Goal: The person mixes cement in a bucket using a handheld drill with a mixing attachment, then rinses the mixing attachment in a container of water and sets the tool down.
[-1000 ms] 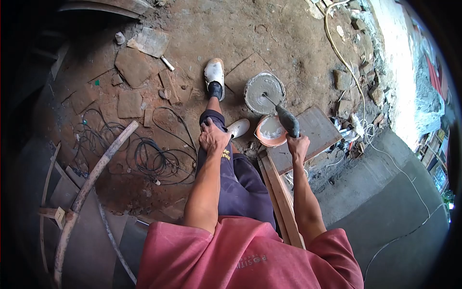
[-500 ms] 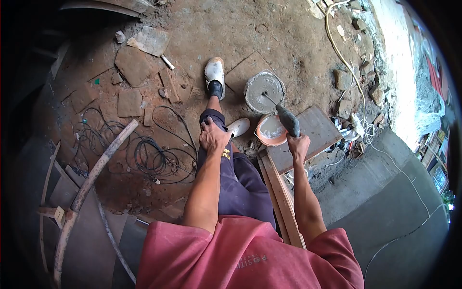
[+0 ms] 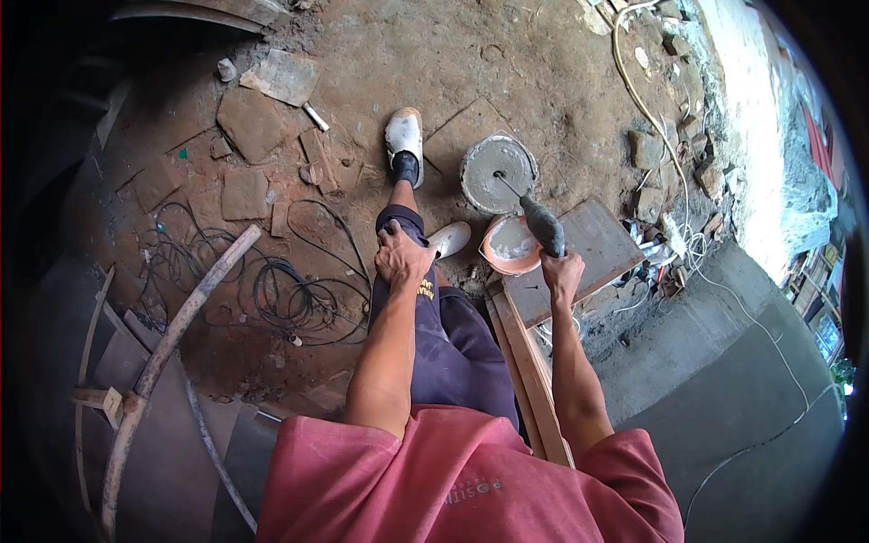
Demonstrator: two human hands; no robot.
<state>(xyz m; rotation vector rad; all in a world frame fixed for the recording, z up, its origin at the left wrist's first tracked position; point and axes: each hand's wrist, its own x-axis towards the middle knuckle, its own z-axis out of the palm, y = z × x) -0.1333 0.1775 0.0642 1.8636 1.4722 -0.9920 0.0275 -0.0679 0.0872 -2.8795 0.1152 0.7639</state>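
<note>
My right hand (image 3: 562, 271) is closed around the rear grip of a dusty grey power drill (image 3: 543, 225). A thin mixing rod (image 3: 510, 186) runs from the drill into a bucket of wet grey mix (image 3: 499, 172), entering near the middle of its surface. What sits on the rod's end is hidden in the mix. My left hand (image 3: 401, 256) rests on my bent knee, fingers spread over the rolled trouser leg, holding nothing. Beside the bucket, below the drill, stands an orange-rimmed tub (image 3: 510, 246) with pale grey material inside.
Boards (image 3: 529, 385) and a flat panel (image 3: 597, 244) lie by my right side. Coiled black cable (image 3: 285, 294) and broken tiles (image 3: 251, 124) are on the dirt floor to the left. A pale hose (image 3: 638, 100) and rubble run along the right. A curved pole (image 3: 172, 335) leans at left.
The rod's entry point in the mix has shifted very slightly, and the drill with it. My left hand stays on the knee.
</note>
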